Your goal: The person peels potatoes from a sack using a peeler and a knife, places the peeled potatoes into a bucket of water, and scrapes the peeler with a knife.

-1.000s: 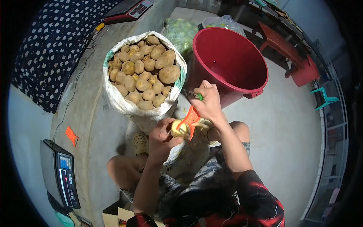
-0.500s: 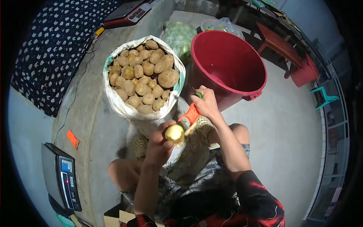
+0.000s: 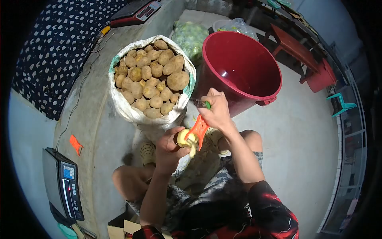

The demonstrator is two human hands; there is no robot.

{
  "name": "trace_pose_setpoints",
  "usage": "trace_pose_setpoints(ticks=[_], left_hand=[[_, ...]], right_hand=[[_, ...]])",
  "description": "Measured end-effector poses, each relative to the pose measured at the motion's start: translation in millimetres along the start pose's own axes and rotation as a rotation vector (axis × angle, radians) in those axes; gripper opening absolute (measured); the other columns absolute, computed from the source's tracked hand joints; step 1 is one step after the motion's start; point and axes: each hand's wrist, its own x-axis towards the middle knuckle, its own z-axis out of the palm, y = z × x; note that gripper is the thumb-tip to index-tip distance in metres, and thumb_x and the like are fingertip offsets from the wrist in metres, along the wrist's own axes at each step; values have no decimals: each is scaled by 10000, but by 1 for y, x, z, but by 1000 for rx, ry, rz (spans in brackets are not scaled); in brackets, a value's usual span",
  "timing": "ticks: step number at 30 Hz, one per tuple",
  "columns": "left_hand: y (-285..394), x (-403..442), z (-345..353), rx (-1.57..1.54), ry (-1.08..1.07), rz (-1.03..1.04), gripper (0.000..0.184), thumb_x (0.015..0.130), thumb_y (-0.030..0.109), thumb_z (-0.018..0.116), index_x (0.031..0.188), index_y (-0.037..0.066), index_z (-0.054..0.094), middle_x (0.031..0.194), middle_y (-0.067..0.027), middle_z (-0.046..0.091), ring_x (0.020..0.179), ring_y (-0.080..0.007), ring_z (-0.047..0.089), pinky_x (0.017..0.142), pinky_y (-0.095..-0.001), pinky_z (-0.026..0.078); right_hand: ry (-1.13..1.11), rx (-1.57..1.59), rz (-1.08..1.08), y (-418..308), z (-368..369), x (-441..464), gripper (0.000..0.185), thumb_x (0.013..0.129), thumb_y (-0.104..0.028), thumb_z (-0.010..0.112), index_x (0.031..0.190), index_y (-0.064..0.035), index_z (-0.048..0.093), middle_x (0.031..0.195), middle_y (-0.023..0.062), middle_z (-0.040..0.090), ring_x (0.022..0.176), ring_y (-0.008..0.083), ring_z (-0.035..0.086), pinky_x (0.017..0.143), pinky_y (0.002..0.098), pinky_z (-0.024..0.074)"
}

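Note:
My left hand (image 3: 170, 146) is wrapped round a partly peeled potato (image 3: 184, 136), its pale yellow side turned to the right. In my right hand (image 3: 215, 108) is an orange peeler (image 3: 200, 129), its blade end against the potato. A strip of peel (image 3: 193, 151) hangs below the blade. A dark tool with a green part (image 3: 207, 104) also shows at my right fingers, pointing left. Just beyond my hands stands a white sack (image 3: 131, 113) full of unpeeled potatoes (image 3: 149, 92). A large red bin (image 3: 241, 95) stands to its right.
An orange peeler (image 3: 75, 144) and a digital scale (image 3: 68, 183) are on the ledge at left. Behind the sack are a red scale (image 3: 137, 14) and a bag of green produce (image 3: 191, 39). A brown stool (image 3: 292, 46) and a teal stool (image 3: 341, 104) stand at right.
Half a second ago the peeler was off the potato, up and to the right; now it is back against it. A peel strip now hangs from the blade.

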Motion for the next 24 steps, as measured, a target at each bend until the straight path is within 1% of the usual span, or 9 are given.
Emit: trace_pose_setpoints(ticks=[3, 5, 8, 11, 15, 18, 21, 23, 24], left_hand=[[-2, 3, -19, 18, -200, 8, 647, 728, 14, 796, 1286, -46, 474, 1114, -89, 625, 1043, -160, 593, 946, -306, 466], [-2, 4, -15, -19, -163, 23, 649, 729, 26, 803, 1284, -48, 475, 1105, -87, 628, 1045, -159, 592, 947, -304, 463], [-2, 3, -6, 3, -67, 66, 664, 722, 74, 827, 1276, -54, 484, 1099, -85, 629, 1046, -155, 592, 951, -301, 459], [3, -1, -4, 30, -22, 57, 682, 710, 114, 851, 1266, -62, 498, 1103, -85, 627, 1043, -160, 597, 958, -302, 456], [3, -1, -13, -60, -222, -19, 675, 701, 25, 815, 1287, -47, 487, 1122, -93, 616, 1073, -182, 595, 951, -306, 474], [-1, 0, -2, -71, -30, 22, 697, 698, 59, 839, 1291, -42, 487, 1169, -104, 594, 1081, -185, 592, 951, -310, 477], [2, -2, 3, -74, -84, 73, 679, 710, 36, 821, 1295, -37, 483, 1170, -103, 590, 1075, -188, 592, 955, -314, 473], [3, -5, -1, -108, -152, 22, 673, 711, 35, 818, 1291, -37, 484, 1167, -102, 591, 1071, -186, 592, 954, -313, 473], [5, -4, -3, -140, -220, -32, 667, 713, 34, 815, 1287, -38, 484, 1164, -100, 591, 1066, -184, 592, 954, -313, 473]], right_hand=[[34, -26, 172, 27, 9, 5, 285, 712, -280, 646, 584, -32, 587, 607, 128, 476, 659, 315, 491, 641, 439, 347], [63, 129, 283, 30, 12, 3, 271, 686, -276, 650, 583, -34, 585, 595, 130, 469, 650, 319, 475, 637, 441, 339], [63, 57, -30, -4, -1, 1, 265, 658, -256, 652, 576, -20, 562, 602, 149, 464, 646, 314, 476, 601, 426, 337], [137, 16, -38, 9, 6, 3, 269, 660, -250, 647, 573, -13, 557, 599, 151, 457, 626, 302, 476, 580, 420, 332], [93, 188, 224, 43, 17, 2, 258, 659, -238, 646, 573, -9, 567, 589, 148, 451, 589, 289, 471, 565, 425, 334], [87, 127, 68, 0, -6, 2, 235, 665, -223, 650, 558, -31, 568, 582, 130, 460, 612, 278, 480, 621, 398, 330], [122, 45, -45, -3, -9, 3, 230, 666, -216, 653, 541, -50, 554, 576, 113, 464, 624, 265, 477, 675, 376, 316], [134, -12, 128, 29, 4, 4, 227, 647, -210, 648, 544, -42, 536, 570, 112, 442, 620, 264, 460, 665, 381, 315], [86, 200, 299, 28, 4, 6, 213, 633, -198, 639, 550, -35, 530, 569, 117, 414, 625, 263, 451, 673, 385, 316]])
